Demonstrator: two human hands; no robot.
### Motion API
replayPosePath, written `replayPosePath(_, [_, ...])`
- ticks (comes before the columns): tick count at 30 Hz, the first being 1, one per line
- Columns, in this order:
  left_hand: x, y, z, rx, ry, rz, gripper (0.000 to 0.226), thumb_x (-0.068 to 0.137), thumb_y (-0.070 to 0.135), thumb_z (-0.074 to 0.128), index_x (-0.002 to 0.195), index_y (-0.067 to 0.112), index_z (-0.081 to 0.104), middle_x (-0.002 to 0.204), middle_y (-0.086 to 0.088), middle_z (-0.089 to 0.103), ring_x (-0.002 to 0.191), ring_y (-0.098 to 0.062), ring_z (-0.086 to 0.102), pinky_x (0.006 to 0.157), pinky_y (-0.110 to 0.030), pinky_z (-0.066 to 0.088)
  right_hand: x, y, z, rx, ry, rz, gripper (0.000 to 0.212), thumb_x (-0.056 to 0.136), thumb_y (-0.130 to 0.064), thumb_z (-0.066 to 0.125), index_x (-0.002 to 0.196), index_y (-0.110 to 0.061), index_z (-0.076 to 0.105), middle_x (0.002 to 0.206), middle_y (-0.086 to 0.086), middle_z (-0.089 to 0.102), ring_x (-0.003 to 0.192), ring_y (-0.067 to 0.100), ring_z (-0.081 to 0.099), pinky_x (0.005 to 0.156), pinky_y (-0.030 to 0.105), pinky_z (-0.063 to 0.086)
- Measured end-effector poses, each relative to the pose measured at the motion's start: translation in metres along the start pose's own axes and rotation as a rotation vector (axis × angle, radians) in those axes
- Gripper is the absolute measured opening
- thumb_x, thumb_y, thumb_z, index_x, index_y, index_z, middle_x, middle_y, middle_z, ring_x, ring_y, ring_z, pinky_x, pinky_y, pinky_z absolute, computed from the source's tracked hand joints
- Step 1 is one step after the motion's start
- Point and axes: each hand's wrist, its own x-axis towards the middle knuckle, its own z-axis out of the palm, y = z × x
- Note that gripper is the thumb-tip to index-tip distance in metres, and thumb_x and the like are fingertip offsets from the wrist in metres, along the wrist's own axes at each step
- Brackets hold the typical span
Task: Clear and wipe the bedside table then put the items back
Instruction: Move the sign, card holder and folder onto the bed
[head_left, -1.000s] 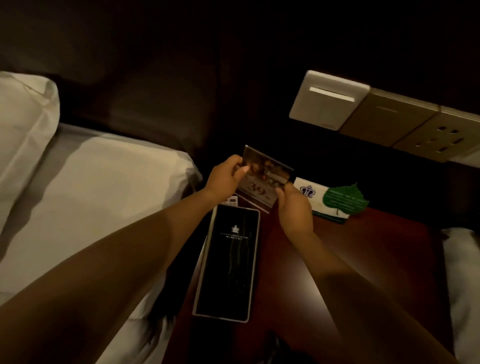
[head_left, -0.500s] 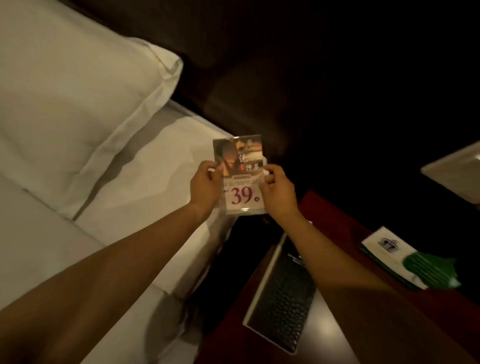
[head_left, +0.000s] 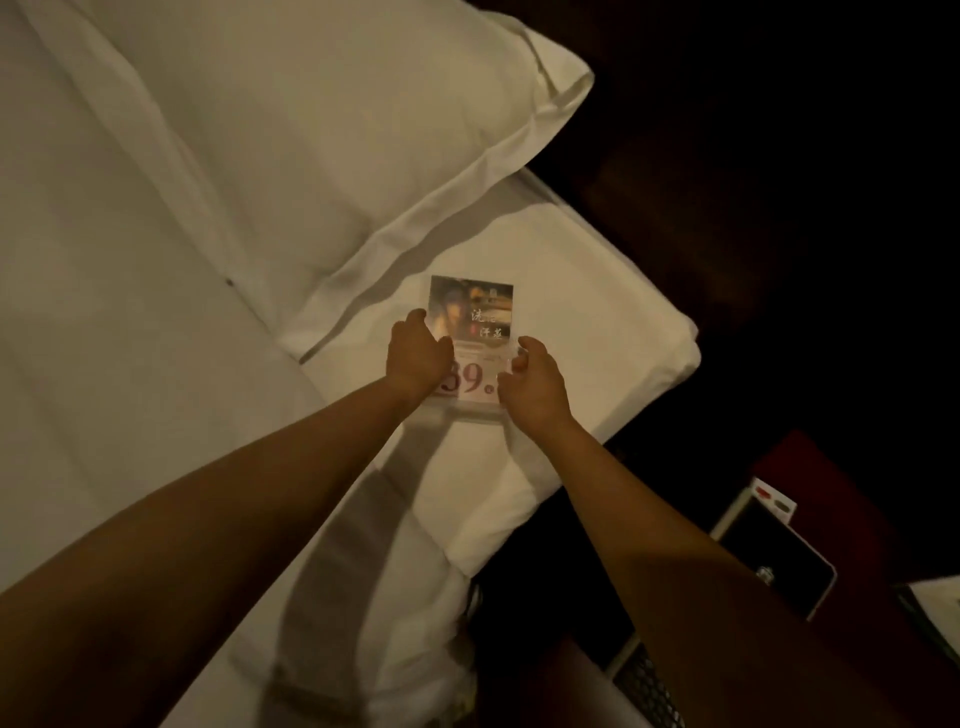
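Reaching out over the bed, we hold a promotional card (head_left: 475, 332) in a clear stand by its two long edges, with the left hand (head_left: 418, 358) curled around the left edge and the right hand (head_left: 532, 382) pinching the right edge between thumb and fingers. The card shows a dark photo on its upper half and a large red "39" below, partly covered by our left hand. It sits low over the white sheet (head_left: 571, 291), at about the 12 o'clock spot from our wrists; whether its bottom edge touches the fabric we cannot tell. A white pillow (head_left: 311, 130) lies at 10 o'clock from the card, its flanged hem just beside the card's top left corner. At 4 o'clock, well apart from the card, we see the dark red bedside table (head_left: 810, 467), and on it a black folder (head_left: 779, 556) with a pale border and a small emblem. A small white tag with red marks (head_left: 774, 496) peeks out at the folder's far end. Another pale paper item (head_left: 935, 597) shows at the right edge, cut off.
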Motion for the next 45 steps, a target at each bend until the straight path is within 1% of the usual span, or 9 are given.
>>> replayPosePath(3, [-0.005, -0.006, -0.004, 0.123, 0.011, 0.080, 0.047, 0.089, 0.013, 0.048, 0.133, 0.001, 0.039, 0.130, -0.026, 0.049, 0.122, -0.037, 0.044, 0.101, -0.039, 0.035, -0.002, 0.004, 0.001, -0.153, 0.006, -0.048, 0.055, 0.090, -0.011, 0.054, 0.140, -0.006, 0.031, 0.138, 0.019, 0.044, 0.127, 0.030, 0.044, 0.107, 0.040, 0.039])
replayPosePath(8, [-0.019, -0.005, 0.001, 0.209, 0.063, 0.288, 0.038, 0.087, 0.015, 0.048, 0.124, 0.006, 0.047, 0.124, -0.017, 0.052, 0.113, -0.033, 0.049, 0.093, -0.042, 0.045, -0.006, 0.014, -0.009, -0.509, 0.096, -0.156, 0.066, 0.088, -0.041, 0.056, 0.140, -0.010, 0.029, 0.137, 0.016, 0.043, 0.122, 0.033, 0.039, 0.100, 0.041, 0.034])
replayPosePath(10, [-0.023, -0.001, 0.005, 0.264, 0.066, 0.403, 0.049, 0.085, 0.014, 0.049, 0.132, 0.009, 0.041, 0.124, -0.016, 0.053, 0.109, -0.033, 0.052, 0.087, -0.042, 0.047, -0.007, 0.019, -0.016, -0.628, 0.142, -0.172, 0.073, 0.086, -0.049, 0.054, 0.142, -0.012, 0.027, 0.141, 0.014, 0.039, 0.124, 0.033, 0.036, 0.102, 0.042, 0.031])
replayPosePath(12, [-0.027, 0.003, 0.011, 0.324, 0.053, 0.460, 0.060, 0.085, 0.015, 0.048, 0.142, 0.010, 0.029, 0.135, -0.017, 0.046, 0.115, -0.033, 0.048, 0.088, -0.041, 0.045, -0.008, 0.025, -0.024, -0.716, 0.167, -0.165, 0.076, 0.085, -0.054, 0.052, 0.143, -0.014, 0.024, 0.145, 0.013, 0.034, 0.128, 0.033, 0.033, 0.105, 0.044, 0.028])
replayPosePath(15, [-0.034, 0.007, 0.021, 0.404, 0.039, 0.527, 0.055, 0.090, 0.020, 0.045, 0.142, 0.011, 0.030, 0.149, -0.016, 0.032, 0.128, -0.033, 0.039, 0.098, -0.041, 0.038, -0.012, 0.036, -0.042, -0.799, 0.194, -0.105, 0.077, 0.085, -0.059, 0.048, 0.144, -0.016, 0.022, 0.150, 0.013, 0.028, 0.134, 0.033, 0.026, 0.110, 0.050, 0.024])
replayPosePath(22, [-0.061, 0.034, 0.051, 0.398, -0.123, 0.646, 0.057, 0.094, 0.028, 0.042, 0.146, 0.014, 0.024, 0.155, -0.012, 0.027, 0.141, -0.028, 0.027, 0.117, -0.040, 0.020, -0.050, 0.069, -0.102, -0.768, 0.349, 0.048, 0.072, 0.088, -0.057, 0.042, 0.144, -0.015, 0.024, 0.152, 0.015, 0.026, 0.137, 0.035, 0.023, 0.112, 0.054, 0.018])
replayPosePath(30, [-0.141, 0.098, 0.128, 0.320, -0.306, 0.787, 0.058, 0.092, 0.026, 0.048, 0.144, 0.011, 0.029, 0.150, -0.015, 0.036, 0.135, -0.031, 0.037, 0.113, -0.034, 0.025, -0.135, 0.147, -0.177, -0.686, 0.574, 0.253, 0.065, 0.089, -0.045, 0.052, 0.137, -0.004, 0.037, 0.142, 0.022, 0.040, 0.129, 0.038, 0.037, 0.104, 0.051, 0.030])
replayPosePath(38, [-0.221, 0.140, 0.214, 0.344, -0.501, 0.948, 0.053, 0.097, 0.027, 0.041, 0.145, 0.012, 0.025, 0.151, -0.012, 0.035, 0.138, -0.027, 0.031, 0.113, -0.036, 0.028, -0.204, 0.215, -0.246, -0.620, 0.782, 0.391, 0.055, 0.091, -0.039, 0.052, 0.122, 0.007, 0.049, 0.119, 0.030, 0.053, 0.109, 0.044, 0.050, 0.090, 0.052, 0.041])
replayPosePath(45, [-0.277, 0.164, 0.271, 0.315, -0.667, 0.842, 0.055, 0.098, 0.021, 0.039, 0.147, 0.010, 0.017, 0.147, -0.017, 0.038, 0.136, -0.032, 0.032, 0.107, -0.039, 0.032, -0.248, 0.264, -0.278, -0.393, 0.965, 0.549, 0.043, 0.093, -0.034, 0.049, 0.108, 0.006, 0.048, 0.112, 0.025, 0.052, 0.103, 0.039, 0.050, 0.082, 0.048, 0.045])
